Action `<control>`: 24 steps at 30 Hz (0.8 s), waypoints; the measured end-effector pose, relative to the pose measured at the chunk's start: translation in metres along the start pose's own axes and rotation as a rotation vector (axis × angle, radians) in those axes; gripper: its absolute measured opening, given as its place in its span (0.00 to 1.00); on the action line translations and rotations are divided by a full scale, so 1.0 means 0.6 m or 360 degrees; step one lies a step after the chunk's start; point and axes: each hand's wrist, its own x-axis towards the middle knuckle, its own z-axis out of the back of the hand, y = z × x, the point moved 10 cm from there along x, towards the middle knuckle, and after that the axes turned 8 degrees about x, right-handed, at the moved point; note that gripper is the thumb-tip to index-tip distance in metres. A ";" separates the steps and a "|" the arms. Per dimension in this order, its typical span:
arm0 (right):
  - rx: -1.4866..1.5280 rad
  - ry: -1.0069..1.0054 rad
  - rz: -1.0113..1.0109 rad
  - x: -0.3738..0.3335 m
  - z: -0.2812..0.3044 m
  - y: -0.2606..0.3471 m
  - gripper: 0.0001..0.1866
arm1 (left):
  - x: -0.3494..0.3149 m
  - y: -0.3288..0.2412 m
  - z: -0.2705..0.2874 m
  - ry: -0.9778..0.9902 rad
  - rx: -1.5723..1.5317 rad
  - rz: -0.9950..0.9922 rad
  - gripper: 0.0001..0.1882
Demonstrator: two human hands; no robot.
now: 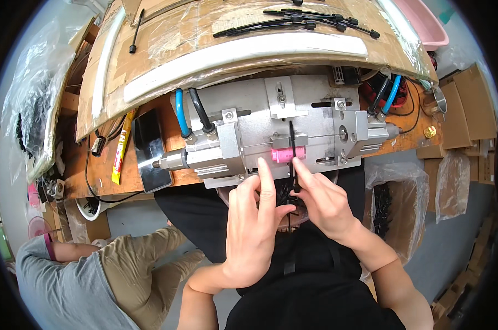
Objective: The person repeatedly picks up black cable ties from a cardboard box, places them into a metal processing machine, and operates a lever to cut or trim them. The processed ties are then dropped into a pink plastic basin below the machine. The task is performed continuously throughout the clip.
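Note:
A metal clamping fixture with a cylinder at each side lies in front of me. At its middle is a pink block. A thin black rod lies across the block, pointing away from me. My right hand is closed around the rod's near end, with the index fingertip by the block and the thumb below. My left hand holds nothing; its index finger stretches toward the block's left end and its thumb points right. Under my hands, partly hidden, a bowl holds more black pieces.
Several black rods with thick ends lie on a cardboard-covered shelf behind the fixture. A phone and a yellow packet are at the left. A plastic-lined box stands at the right. Another person bends down at lower left.

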 end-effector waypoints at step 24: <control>-0.1051 0.0066 0.0514 0.377 0.194 -0.078 0.09 | 0.300 0.246 0.227 -0.0546 0.0647 -0.0073 0.12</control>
